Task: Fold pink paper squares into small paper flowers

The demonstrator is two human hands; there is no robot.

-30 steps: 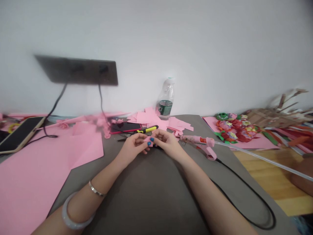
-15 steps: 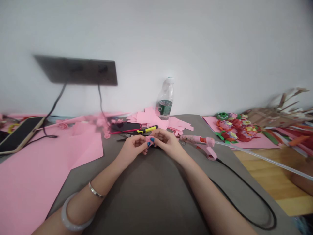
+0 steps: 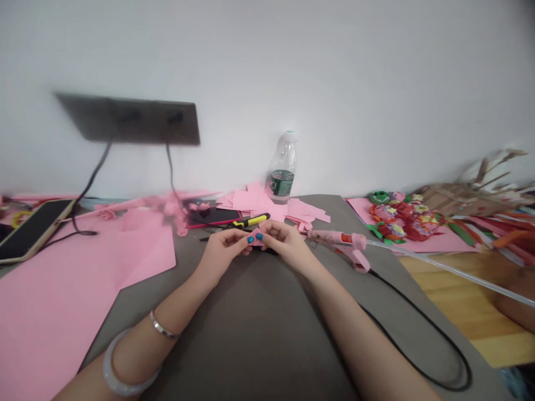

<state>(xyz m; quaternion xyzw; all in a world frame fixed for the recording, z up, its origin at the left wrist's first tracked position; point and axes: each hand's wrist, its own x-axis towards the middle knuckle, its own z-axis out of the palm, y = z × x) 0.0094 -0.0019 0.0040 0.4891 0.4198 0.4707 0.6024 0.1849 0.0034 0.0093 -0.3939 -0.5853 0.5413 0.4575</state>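
Note:
Between my two hands is a small piece of pink paper [image 3: 258,239], mostly covered by my fingers. My left hand [image 3: 225,249] pinches its left side, thumb on top. My right hand [image 3: 285,243] grips the other side, its thumb almost touching the left one. Just behind the fingers lies a yellow and black utility knife [image 3: 252,220], beside a phone with a red edge [image 3: 215,217]. A pink hot glue gun [image 3: 338,239] with a long clear glue stick [image 3: 443,267] rests right of my right hand.
Cut pink paper pieces [image 3: 251,197] lie around a plastic bottle [image 3: 282,170] by the wall. Large pink sheets [image 3: 58,301] cover the left. Colourful paper flowers [image 3: 403,214] sit at the right, near the glue gun's black cable [image 3: 434,323]. Another phone [image 3: 35,228] lies far left.
My thumbs have drawn a little closer together and shifted slightly on the pink paper, which stays in both hands. Nothing else on the table has moved.

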